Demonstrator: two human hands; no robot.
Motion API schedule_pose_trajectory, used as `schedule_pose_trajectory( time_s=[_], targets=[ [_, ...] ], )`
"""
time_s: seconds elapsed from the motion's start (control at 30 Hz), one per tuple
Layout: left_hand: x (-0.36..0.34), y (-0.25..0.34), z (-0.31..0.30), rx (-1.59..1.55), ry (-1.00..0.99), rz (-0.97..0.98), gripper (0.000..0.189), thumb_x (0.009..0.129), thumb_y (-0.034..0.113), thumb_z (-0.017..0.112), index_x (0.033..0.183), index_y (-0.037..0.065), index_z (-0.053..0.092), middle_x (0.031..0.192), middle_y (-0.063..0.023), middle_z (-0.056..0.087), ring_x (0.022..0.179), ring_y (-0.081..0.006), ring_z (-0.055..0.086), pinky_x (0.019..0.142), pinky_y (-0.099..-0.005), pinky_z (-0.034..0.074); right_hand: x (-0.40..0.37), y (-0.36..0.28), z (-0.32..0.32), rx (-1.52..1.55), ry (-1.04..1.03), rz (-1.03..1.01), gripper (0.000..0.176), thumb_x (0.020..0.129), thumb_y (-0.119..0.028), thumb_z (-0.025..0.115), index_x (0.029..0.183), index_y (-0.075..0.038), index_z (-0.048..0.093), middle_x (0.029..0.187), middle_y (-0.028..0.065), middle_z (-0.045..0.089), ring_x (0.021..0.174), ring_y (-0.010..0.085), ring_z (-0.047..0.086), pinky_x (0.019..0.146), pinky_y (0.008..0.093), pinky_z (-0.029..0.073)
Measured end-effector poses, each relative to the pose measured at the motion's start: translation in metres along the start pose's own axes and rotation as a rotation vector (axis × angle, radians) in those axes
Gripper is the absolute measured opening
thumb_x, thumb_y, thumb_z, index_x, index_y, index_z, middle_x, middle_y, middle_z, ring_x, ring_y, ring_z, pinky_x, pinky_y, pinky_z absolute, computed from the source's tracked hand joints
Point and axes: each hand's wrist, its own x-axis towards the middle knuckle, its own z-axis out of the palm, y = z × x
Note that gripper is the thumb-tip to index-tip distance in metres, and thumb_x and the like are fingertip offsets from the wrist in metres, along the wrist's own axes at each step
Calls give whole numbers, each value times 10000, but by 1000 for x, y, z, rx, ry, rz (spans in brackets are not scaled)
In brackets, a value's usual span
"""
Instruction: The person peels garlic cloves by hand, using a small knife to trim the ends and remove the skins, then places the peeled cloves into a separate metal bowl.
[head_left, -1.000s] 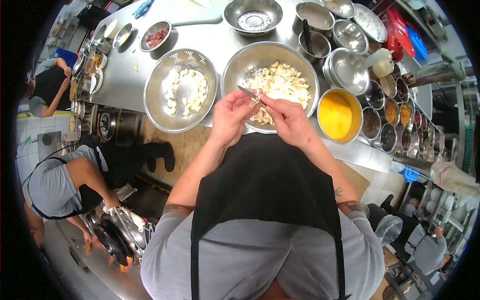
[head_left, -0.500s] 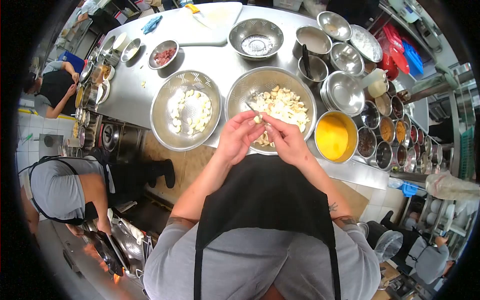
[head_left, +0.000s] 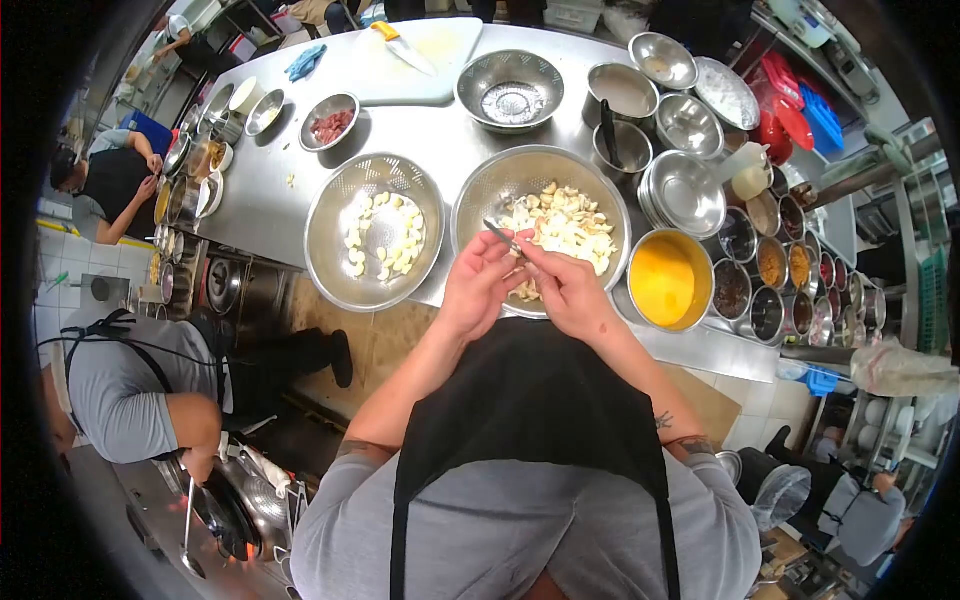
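Note:
My left hand (head_left: 480, 282) and my right hand (head_left: 568, 283) meet over the near edge of a perforated steel colander (head_left: 482, 190). Heaped inside it are garlic cloves (head_left: 568, 225) and loose skins. A small knife (head_left: 497, 231) is gripped in my right hand, its blade pointing up and left across my left fingertips. My left fingers are pinched around a garlic clove, now mostly hidden by the fingers. To the left stands a second colander (head_left: 325, 205) with peeled garlic cloves (head_left: 402, 248) spread on its bottom.
A pot of yellow liquid (head_left: 664, 279) stands close to my right hand. Stacked steel bowls (head_left: 686, 190) and seasoning containers crowd the right side. A bowl of red meat (head_left: 330, 124) and a cutting board (head_left: 440, 50) with a knife lie farther back. A person (head_left: 140, 385) works at a flaming stove on the left.
The knife blade has swung higher and more into sight, while the clove has slipped from view between my fingers. The camera has tilted slightly. A ladle now shows at the stove.

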Motion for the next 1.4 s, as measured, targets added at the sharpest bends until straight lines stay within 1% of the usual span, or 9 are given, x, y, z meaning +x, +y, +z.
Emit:
schedule_pose_trajectory(
  time_s=[0.23,0.43,0.77,0.93,1.07,1.1,1.27,1.33,1.4],
  targets=[
    [0,-9,-15,68,71,40,275,912,0,572,1181,30,522,1220,-130,594,1118,-229,591,980,-376,468,-3,-3,-6,177,92,230,337,948,-71,522,1276,-23,581,697,64,610,633,86,549,649,248,469],
    [-5,-2,-20,21,104,42,281,909,-10,577,1184,11,523,1220,-131,573,1173,-261,566,984,-369,477,-16,30,-11,208,-80,637,317,964,-147,521,1233,1,604,681,51,625,620,93,560,615,242,453],
    [-18,59,-115,831,557,198,281,830,-48,573,1105,-2,608,1044,-84,650,841,-141,635,740,-272,516,-28,54,-38,-101,-213,549,346,952,-266,539,932,57,661,683,125,638,598,206,587,626,351,461],
    [-11,70,-159,1017,640,218,354,861,-50,482,1200,-19,580,1109,-123,641,918,-156,644,769,-289,536,-14,43,-38,-97,-169,673,309,957,-240,541,980,39,672,679,115,645,579,187,615,581,334,487],
    [7,62,-173,1878,521,411,451,818,-26,509,1268,-37,531,1203,-236,587,937,-292,656,810,-355,532,-18,48,-23,155,3,749,291,963,-188,552,1193,-32,639,740,79,665,498,103,568,472,244,458],
    [12,62,-151,1845,472,576,420,796,-10,533,1214,-27,571,1099,-247,621,937,-352,638,846,-388,514,-18,51,-18,198,53,741,300,967,-197,551,1213,-46,630,745,73,661,492,96,561,452,235,450],
    [54,18,-92,1495,139,493,269,802,2,535,1049,-4,641,899,-199,670,821,-374,647,767,-413,529,-12,58,-9,378,211,820,300,974,-199,542,1210,-23,600,723,60,634,453,76,492,392,220,380],
    [75,-5,-81,1612,8,358,216,809,30,554,1000,-22,639,932,-211,672,827,-378,659,749,-438,535,-12,68,-9,440,220,916,254,958,-229,569,1103,-28,625,715,67,642,474,94,505,404,234,381],
    [92,-30,-77,1757,-14,-72,185,808,31,548,962,-23,635,946,-218,670,891,-381,661,774,-462,533,-7,62,2,507,248,1048,235,955,-244,573,1023,-27,631,707,69,637,469,107,506,401,239,378]
  ],
)
